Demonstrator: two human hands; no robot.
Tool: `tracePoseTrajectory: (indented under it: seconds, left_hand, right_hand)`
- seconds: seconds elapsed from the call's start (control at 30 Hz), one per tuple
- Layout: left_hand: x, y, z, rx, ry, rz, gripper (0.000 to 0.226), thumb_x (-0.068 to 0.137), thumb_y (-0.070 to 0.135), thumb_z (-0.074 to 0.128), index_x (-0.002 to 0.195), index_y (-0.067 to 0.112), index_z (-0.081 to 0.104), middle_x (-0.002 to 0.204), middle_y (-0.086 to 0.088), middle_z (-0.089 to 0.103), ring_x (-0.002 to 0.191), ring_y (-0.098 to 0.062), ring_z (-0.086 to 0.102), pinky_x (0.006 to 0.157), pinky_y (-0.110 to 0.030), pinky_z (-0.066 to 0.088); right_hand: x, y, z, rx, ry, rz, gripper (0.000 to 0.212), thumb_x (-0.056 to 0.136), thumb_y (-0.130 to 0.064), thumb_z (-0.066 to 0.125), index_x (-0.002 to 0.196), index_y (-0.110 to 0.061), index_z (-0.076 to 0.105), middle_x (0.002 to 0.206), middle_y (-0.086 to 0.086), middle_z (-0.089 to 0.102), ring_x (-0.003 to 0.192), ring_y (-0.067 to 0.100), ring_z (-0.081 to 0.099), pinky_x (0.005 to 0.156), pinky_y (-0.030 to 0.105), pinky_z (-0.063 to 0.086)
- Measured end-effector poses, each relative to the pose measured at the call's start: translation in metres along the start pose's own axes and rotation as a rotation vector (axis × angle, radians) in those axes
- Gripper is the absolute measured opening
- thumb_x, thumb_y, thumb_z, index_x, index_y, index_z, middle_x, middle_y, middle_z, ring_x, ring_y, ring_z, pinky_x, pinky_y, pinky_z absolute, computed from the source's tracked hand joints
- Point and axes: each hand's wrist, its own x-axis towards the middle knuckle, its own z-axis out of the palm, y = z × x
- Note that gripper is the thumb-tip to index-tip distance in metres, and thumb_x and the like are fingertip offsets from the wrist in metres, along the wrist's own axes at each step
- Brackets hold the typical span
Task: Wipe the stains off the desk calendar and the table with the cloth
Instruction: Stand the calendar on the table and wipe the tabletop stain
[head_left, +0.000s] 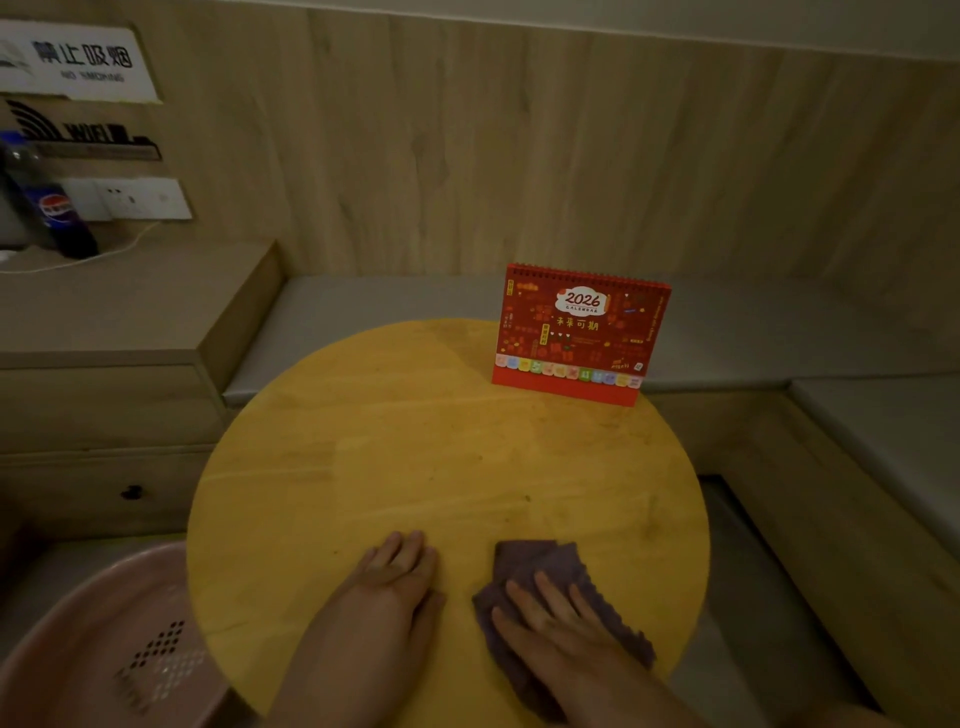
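— Two hands flat on the worktop (322, 467): your left hand (397, 571) bare with fingers spread, your right hand (558, 610) pressing open-palmed on the cloth (540, 564).

— How'll they handle?

— The cloth looks soft and limp; bunch it. Beyond your right hand, well apart, the desk calendar (576, 332) stands upright, likely light and tippy; steady its base. Faint stains lie between; a wood-panelled wall behind.

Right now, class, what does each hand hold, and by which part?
Neither hand grips anything. The right hand lies flat on the middle of the purple cloth; the left hand rests flat on the bare table.
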Motion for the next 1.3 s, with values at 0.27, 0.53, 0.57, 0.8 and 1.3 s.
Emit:
tracePoseTrajectory:
  seconds: [0.27,0.53,0.57,0.8,1.3]
  left_hand:
    - [0.001,-0.006,0.008,-0.037,-0.031,-0.005,0.057,0.107,0.043,0.036,0.161,0.024,0.031,0.171,0.003,0.02,0.157,-0.016,0.012,0.125,-0.027,0.005]
    - [0.001,-0.004,0.005,0.018,-0.038,0.02,0.057,0.108,0.042,0.034,0.161,0.02,0.031,0.171,-0.002,0.019,0.157,-0.019,0.013,0.126,-0.03,0.005]
    - [0.002,-0.006,0.006,0.018,-0.039,0.02,0.058,0.108,0.044,0.031,0.162,0.022,0.027,0.172,0.0,0.015,0.158,-0.017,0.009,0.125,-0.028,0.001]
    - [0.002,-0.01,0.008,-0.008,0.008,0.039,0.057,0.107,0.04,0.035,0.159,0.016,0.036,0.169,-0.005,0.024,0.157,-0.023,0.018,0.125,-0.031,0.003]
    - [-0.033,-0.065,-0.039,-0.005,-0.161,-0.341,0.139,0.057,0.101,0.03,0.164,0.018,-0.005,0.171,0.002,-0.013,0.155,-0.02,-0.017,0.123,-0.037,-0.009]
  right_hand:
    - [0.037,0.012,-0.015,0.37,-0.174,-0.032,0.071,0.104,-0.036,0.041,0.159,-0.045,-0.003,0.164,-0.006,-0.027,0.153,0.024,-0.026,0.12,0.038,-0.022]
    - [0.16,0.029,-0.038,0.325,-0.005,0.076,0.072,0.101,-0.002,0.041,0.162,-0.03,0.014,0.172,0.006,0.001,0.157,0.026,-0.005,0.126,0.044,-0.002]
    - [0.177,0.031,-0.04,0.328,0.002,0.082,0.071,0.102,-0.002,0.041,0.162,-0.029,0.016,0.172,0.006,0.003,0.157,0.027,-0.004,0.126,0.045,-0.001]
    - [0.264,0.032,-0.057,0.334,0.005,0.066,0.061,0.105,-0.013,0.043,0.161,-0.026,0.022,0.17,0.01,0.01,0.156,0.032,0.003,0.125,0.052,0.004]
    - [0.068,-0.035,-0.028,0.273,0.038,-0.106,0.081,0.088,-0.034,0.047,0.161,-0.026,0.011,0.171,0.006,0.012,0.158,0.022,0.008,0.122,0.038,-0.007]
